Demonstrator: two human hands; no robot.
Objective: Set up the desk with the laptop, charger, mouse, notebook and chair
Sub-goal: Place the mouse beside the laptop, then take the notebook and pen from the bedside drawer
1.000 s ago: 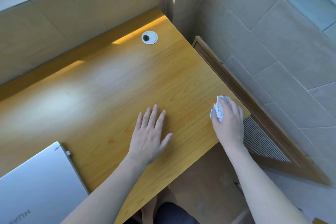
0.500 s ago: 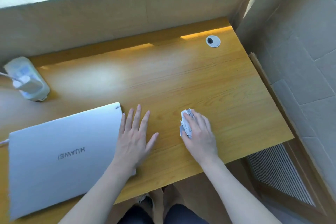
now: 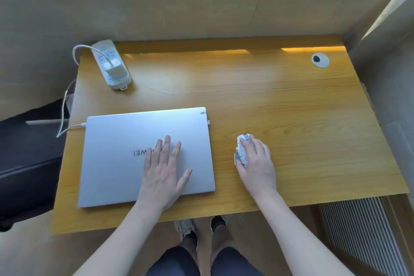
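**Left hand flat on the closed laptop, right hand cupped over the mouse**

The silver laptop [image 3: 125, 154] lies closed on the wooden table [image 3: 291, 107], and serves here as the landmark. The left hand [image 3: 164, 172] rests palm down on the right part of its lid, fingers straight and slightly spread, the thumb angled out toward the lid's right edge. It grips nothing; it only lies on the lid, partly covering the printed logo.

To the right of the laptop, apart from it, the white mouse [image 3: 240, 152] sits on the table. The right hand [image 3: 257, 163] covers it from above, fingers curved over its back and buttons; the mouse's left flank and front tip show beyond the fingers. Whether the thumb presses its side cannot be told.

Behind the laptop, near the table's far left corner, lies a white power strip [image 3: 105, 56] with a white charger [image 3: 113, 67] plugged into it. A white cable [image 3: 67, 101] loops off the table's left edge and comes in to the laptop's left side.

Left of the laptop, beyond the table's edge, a dark chair [image 3: 26, 159] stands beside the table. Far to the right of the laptop, near the back right corner, a round grey cable grommet [image 3: 320, 60] is set into the tabletop. Below the table's front edge, the person's legs and feet show on the floor.
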